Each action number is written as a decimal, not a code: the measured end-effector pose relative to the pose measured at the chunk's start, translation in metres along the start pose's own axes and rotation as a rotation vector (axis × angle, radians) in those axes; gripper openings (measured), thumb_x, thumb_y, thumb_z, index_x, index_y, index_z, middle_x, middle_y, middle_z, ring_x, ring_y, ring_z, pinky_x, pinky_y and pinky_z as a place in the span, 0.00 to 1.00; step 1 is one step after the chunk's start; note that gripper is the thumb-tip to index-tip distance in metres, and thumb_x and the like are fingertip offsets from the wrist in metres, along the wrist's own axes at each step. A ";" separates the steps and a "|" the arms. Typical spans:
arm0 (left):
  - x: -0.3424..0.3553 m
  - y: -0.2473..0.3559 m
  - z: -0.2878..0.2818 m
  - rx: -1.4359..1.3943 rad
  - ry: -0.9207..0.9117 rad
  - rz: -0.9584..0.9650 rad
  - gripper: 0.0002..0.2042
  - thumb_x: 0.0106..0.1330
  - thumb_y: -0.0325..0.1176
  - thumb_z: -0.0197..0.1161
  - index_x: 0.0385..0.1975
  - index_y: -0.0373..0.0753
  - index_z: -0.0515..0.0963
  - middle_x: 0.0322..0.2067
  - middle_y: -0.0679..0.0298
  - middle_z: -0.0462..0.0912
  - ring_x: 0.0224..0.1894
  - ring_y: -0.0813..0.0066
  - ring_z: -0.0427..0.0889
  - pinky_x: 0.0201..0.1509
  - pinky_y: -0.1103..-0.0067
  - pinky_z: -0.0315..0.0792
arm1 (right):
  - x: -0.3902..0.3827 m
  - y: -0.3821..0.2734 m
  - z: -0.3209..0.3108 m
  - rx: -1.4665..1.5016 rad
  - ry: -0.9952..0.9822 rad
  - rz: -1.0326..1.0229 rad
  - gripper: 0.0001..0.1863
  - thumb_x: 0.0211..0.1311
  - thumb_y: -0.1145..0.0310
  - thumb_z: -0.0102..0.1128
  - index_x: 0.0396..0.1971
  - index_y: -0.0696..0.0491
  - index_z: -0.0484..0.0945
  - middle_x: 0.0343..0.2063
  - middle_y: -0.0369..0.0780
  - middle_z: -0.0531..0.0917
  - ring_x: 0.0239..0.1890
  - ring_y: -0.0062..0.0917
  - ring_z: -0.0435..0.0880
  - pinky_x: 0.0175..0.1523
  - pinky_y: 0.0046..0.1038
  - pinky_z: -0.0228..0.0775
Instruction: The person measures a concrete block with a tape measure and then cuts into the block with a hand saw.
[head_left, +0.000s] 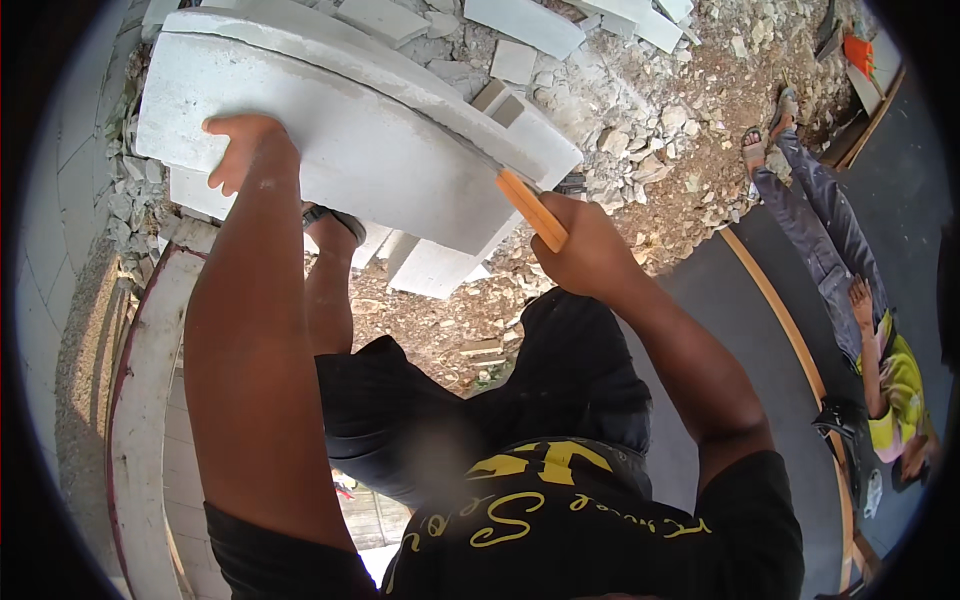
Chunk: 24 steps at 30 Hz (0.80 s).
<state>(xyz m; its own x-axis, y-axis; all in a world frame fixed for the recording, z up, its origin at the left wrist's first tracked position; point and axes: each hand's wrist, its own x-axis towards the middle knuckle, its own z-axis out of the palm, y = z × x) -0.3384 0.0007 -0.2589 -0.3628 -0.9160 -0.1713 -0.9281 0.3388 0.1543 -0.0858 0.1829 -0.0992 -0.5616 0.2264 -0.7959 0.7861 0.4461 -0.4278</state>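
Note:
A long pale grey concrete block (330,140) lies slanted in front of me. My left hand (245,150) presses on its left part with the fingers spread, gripping nothing. At the block's right end, my right hand (580,245) is closed around the orange handle (532,210) of a tool. The handle's far tip reaches the dark narrow gap along the block's far side. I cannot make out the rest of the tool. Beyond that gap lies another pale slab (400,75).
Broken pale block pieces (520,30) and rubble (650,140) cover the ground ahead. My sandaled foot (335,228) is just under the block. At the right, another person (830,240) is on a dark surface (710,330) with a wooden strip (780,310). A low wall (150,400) runs along the left.

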 end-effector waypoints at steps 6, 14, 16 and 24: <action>0.006 -0.002 -0.003 0.001 0.013 0.037 0.40 0.65 0.67 0.47 0.53 0.27 0.64 0.50 0.42 0.72 0.51 0.40 0.79 0.50 0.47 0.74 | -0.178 0.040 -0.067 0.015 -0.175 0.257 0.08 0.52 0.75 0.61 0.33 0.55 0.76 0.25 0.49 0.84 0.27 0.49 0.84 0.33 0.41 0.78; -0.014 0.000 0.000 -0.039 -0.039 0.042 0.40 0.65 0.66 0.49 0.54 0.27 0.64 0.50 0.43 0.72 0.51 0.40 0.78 0.50 0.48 0.75 | -0.015 0.004 -0.011 0.025 -0.137 0.103 0.06 0.56 0.72 0.59 0.32 0.57 0.75 0.24 0.51 0.80 0.27 0.52 0.79 0.34 0.42 0.72; -0.012 0.003 0.005 -0.060 -0.050 0.039 0.40 0.65 0.66 0.49 0.54 0.27 0.64 0.50 0.43 0.72 0.51 0.40 0.78 0.50 0.48 0.76 | -0.067 0.025 -0.002 -0.004 0.027 0.091 0.04 0.55 0.75 0.58 0.29 0.58 0.75 0.21 0.50 0.79 0.24 0.48 0.79 0.32 0.39 0.71; 0.012 0.006 -0.002 -0.060 0.011 0.010 0.40 0.64 0.66 0.50 0.55 0.27 0.63 0.50 0.43 0.72 0.51 0.41 0.79 0.48 0.50 0.76 | -0.053 0.024 -0.026 0.115 -0.046 0.138 0.04 0.54 0.77 0.57 0.27 0.59 0.72 0.17 0.45 0.74 0.21 0.30 0.79 0.29 0.32 0.70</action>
<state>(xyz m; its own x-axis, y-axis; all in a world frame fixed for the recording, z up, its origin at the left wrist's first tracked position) -0.3481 -0.0091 -0.2584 -0.3711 -0.9149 -0.1592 -0.9176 0.3351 0.2137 -0.0441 0.2041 -0.0559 -0.4359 0.2374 -0.8681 0.8807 0.3109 -0.3573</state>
